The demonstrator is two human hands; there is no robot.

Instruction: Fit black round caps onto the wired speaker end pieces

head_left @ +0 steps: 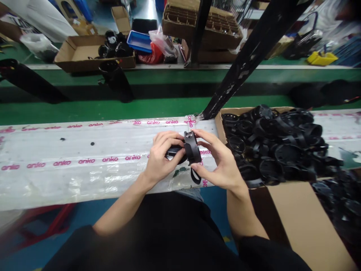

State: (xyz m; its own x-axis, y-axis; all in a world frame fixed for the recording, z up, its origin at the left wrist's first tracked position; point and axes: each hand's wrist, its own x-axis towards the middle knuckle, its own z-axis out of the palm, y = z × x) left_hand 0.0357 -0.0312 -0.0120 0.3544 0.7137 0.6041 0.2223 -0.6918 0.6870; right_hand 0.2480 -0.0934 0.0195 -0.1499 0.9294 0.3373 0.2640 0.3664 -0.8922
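Note:
Above the taped white bench, my right hand [221,160] grips a round black plastic part [192,147] by its rim, thumb below and fingers on top. A black strap loop [195,176] hangs under that part. My left hand [166,154] is closed round a smaller dark piece [173,151] pressed against the left side of the round part. The fingers hide most of this piece, so I cannot tell its kind. Just right of my right hand stands a cardboard box [220,128] heaped with similar black round parts [282,143].
A black slanted post [239,67] rises behind the box. Across the green conveyor [158,107] stand an open carton [67,56], a blue tray [139,40] and a divided cardboard tray [203,19]. Black tubes [115,81] stand on the conveyor. A person's white clothing [45,17] shows at upper left.

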